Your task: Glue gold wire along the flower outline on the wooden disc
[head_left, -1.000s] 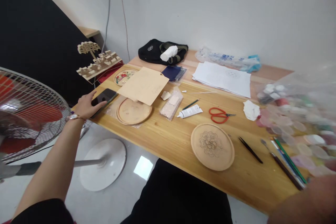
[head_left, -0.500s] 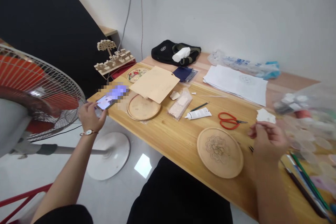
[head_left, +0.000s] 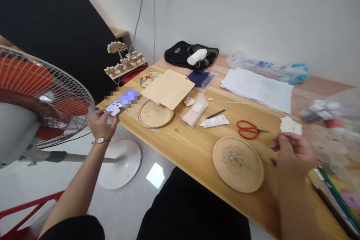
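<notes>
At the table's left edge lies a phone (head_left: 115,108) with a lit screen, part of it pixelated. My left hand (head_left: 102,123) is over its near end, fingers apart, a fingertip on the screen; a watch is on that wrist. On the right, my right hand (head_left: 295,150) is closed in a pinch at the lower edge of a white, ragged-edged paper piece (head_left: 291,125). Left of this hand rests a round wooden plate (head_left: 238,164) with a flower outline drawn on it. Red-handled scissors (head_left: 249,129) lie beyond the plate.
Across the wooden table are a white tube (head_left: 215,121), a pencil (head_left: 216,114), a beige board (head_left: 168,88) over another round plate (head_left: 156,114), paper sheets (head_left: 255,88) and a black bag (head_left: 180,54). Brushes (head_left: 334,202) and plastic cups lie right. A fan (head_left: 42,101) stands left.
The whole view has shifted slightly. The picture on the phone screen looks different, with my left hand still at it. My right hand keeps its pinch by the white paper piece.
</notes>
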Demonstrator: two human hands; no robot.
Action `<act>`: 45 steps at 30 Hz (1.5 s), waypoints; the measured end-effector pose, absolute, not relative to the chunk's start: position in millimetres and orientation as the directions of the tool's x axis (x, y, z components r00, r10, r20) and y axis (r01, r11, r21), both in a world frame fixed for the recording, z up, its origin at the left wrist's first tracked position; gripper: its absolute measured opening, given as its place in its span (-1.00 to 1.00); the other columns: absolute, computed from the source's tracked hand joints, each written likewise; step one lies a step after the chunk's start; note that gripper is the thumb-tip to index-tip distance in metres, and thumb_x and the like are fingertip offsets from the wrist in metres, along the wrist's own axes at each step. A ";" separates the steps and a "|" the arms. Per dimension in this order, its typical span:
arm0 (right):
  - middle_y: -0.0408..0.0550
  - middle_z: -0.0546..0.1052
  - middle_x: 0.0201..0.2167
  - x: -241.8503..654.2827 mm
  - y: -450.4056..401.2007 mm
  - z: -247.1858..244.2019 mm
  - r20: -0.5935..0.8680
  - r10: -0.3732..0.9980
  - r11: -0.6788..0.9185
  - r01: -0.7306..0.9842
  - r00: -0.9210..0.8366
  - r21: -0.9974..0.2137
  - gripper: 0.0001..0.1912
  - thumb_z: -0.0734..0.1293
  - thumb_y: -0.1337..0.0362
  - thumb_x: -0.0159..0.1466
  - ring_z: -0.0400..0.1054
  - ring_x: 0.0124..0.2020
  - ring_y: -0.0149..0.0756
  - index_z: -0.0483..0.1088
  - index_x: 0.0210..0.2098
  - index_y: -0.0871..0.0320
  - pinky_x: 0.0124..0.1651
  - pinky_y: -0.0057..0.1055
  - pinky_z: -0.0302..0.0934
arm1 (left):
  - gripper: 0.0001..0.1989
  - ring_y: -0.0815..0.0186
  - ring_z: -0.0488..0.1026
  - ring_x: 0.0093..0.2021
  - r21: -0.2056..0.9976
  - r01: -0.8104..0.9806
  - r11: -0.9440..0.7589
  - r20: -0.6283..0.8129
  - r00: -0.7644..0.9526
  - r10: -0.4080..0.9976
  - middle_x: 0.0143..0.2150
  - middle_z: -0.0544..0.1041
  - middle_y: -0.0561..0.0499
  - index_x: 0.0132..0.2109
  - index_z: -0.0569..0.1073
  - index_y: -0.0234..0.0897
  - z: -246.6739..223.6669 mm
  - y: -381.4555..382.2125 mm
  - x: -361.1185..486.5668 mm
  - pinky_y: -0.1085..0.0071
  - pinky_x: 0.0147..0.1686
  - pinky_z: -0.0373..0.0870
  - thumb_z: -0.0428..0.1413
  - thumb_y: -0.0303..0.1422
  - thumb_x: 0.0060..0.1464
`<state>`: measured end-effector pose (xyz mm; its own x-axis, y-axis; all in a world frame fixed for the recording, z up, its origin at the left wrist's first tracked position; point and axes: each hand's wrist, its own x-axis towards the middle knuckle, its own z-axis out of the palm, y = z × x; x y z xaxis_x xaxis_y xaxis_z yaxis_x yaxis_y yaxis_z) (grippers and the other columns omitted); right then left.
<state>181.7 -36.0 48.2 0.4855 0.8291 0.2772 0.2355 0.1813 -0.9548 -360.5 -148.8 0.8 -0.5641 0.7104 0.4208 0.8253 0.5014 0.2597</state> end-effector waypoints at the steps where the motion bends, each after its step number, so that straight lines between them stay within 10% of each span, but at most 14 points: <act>1: -0.17 0.43 -0.58 181.5 -36.1 48.2 0.279 0.828 0.181 0.238 0.487 -0.954 -0.82 0.38 0.18 -0.04 0.24 -0.61 -0.37 0.41 -0.43 0.08 -0.55 -0.40 0.13 | -0.60 -0.18 0.31 0.14 0.259 0.824 0.503 0.418 -0.565 0.711 0.09 0.38 -0.38 -0.07 0.53 -0.33 0.8 -148.8 -360.6 -0.17 0.08 0.22 0.02 -0.17 0.09; 45: -0.20 0.42 -0.63 179.4 -33.6 48.3 0.236 0.832 0.149 0.208 0.502 -0.967 -0.73 0.38 0.17 -0.11 0.22 -0.66 -0.46 0.41 -0.43 0.17 -0.58 -0.46 0.13 | -0.56 -0.13 0.35 0.14 0.241 0.830 0.504 0.412 -0.557 0.721 0.08 0.41 -0.32 0.04 0.50 -0.23 -1.7 -147.2 -364.3 -0.12 0.10 0.25 0.01 -0.16 0.08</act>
<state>179.4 -33.6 48.3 0.5022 0.8318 0.2362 0.2085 0.1487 -0.9667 -364.3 -147.2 -1.7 -0.5574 0.7207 0.4123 0.8295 0.5038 0.2409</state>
